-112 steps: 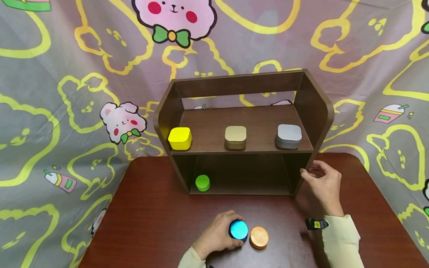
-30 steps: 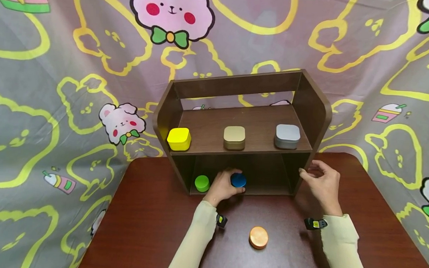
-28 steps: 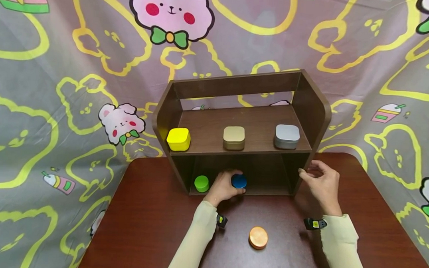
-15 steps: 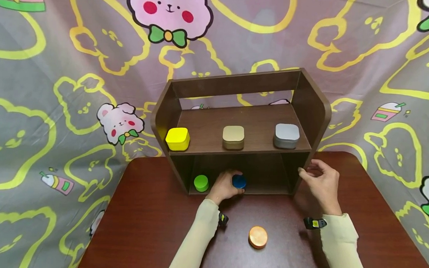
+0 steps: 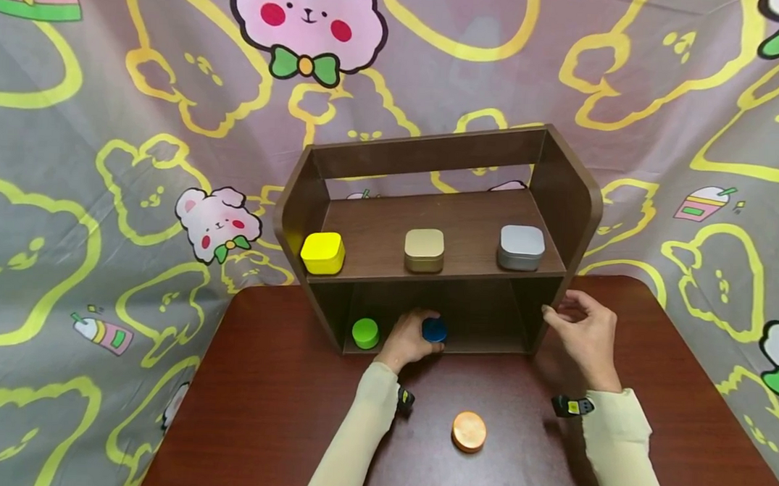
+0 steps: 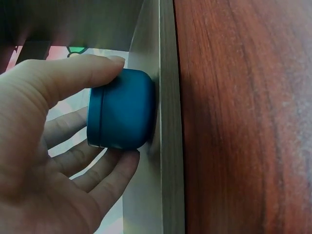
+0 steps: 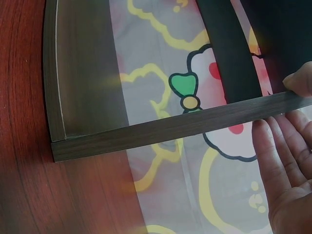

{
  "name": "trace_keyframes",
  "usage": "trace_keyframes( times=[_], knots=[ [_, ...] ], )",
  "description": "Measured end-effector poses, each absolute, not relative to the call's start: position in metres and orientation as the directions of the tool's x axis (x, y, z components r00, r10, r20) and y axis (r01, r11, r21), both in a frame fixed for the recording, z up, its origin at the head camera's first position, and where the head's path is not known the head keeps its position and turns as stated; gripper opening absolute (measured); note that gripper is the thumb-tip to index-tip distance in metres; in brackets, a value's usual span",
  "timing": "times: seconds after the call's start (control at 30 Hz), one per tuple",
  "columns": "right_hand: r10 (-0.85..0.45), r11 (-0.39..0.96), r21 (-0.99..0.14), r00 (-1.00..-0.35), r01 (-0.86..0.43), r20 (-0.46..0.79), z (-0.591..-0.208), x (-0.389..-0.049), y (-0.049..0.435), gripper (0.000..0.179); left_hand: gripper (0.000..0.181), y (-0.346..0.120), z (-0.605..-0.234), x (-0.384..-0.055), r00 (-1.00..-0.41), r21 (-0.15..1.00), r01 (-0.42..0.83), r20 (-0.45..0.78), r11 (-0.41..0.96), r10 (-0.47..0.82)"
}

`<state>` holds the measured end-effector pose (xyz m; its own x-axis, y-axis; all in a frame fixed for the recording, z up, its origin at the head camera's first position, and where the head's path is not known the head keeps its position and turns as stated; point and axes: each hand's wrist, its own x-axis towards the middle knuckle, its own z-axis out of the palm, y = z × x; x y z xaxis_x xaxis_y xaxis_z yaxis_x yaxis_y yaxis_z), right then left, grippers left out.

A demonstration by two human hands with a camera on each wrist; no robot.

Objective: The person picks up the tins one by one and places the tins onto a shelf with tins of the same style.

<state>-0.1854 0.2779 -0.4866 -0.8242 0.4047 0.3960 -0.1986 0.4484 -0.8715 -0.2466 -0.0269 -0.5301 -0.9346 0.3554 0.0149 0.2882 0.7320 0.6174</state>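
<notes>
The left hand [image 5: 408, 338] grips a blue tin [image 6: 124, 109] with the thumb on one side and the fingers curled against the other; the tin is in the lower level of a brown shelf [image 5: 432, 152], just inside its front edge, about midway between its ends. The right hand [image 5: 584, 330] pinches the front edge of the shelf's right side panel [image 7: 170, 127], thumb inside, fingers outside. A green tin [image 5: 365, 333] stands at the lower level's front left corner. Along the upper level's front edge sit a yellow box [image 5: 323, 253] at the left corner, a gold box [image 5: 425, 251] near the middle and a silver box [image 5: 521, 249] near the right corner. On the desk [image 5: 258, 411], well apart from the shelf's front edge, lies an orange tin [image 5: 469, 431].
</notes>
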Motion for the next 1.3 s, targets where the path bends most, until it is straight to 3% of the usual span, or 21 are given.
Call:
trace_keyframes(
  times=[0.67,1.03,1.3],
  knots=[
    [0.4,0.452,-0.866,-0.82,-0.212,0.409,-0.486,-0.186,0.277,0.027,0.066,-0.028,-0.53,-0.247,-0.92,0.607,0.338,0.051,0.719,0.389],
    [0.406,0.452,-0.869,-0.82,-0.203,0.403,-0.486,-0.186,0.277,0.027,0.065,-0.036,-0.512,-0.235,-0.903,0.552,0.42,0.174,0.721,0.393],
    [0.408,0.445,-0.874,-0.823,-0.197,0.394,-0.486,-0.185,0.277,0.027,0.063,-0.041,-0.495,-0.215,-0.891,0.614,0.437,0.197,0.657,0.409]
  ],
)
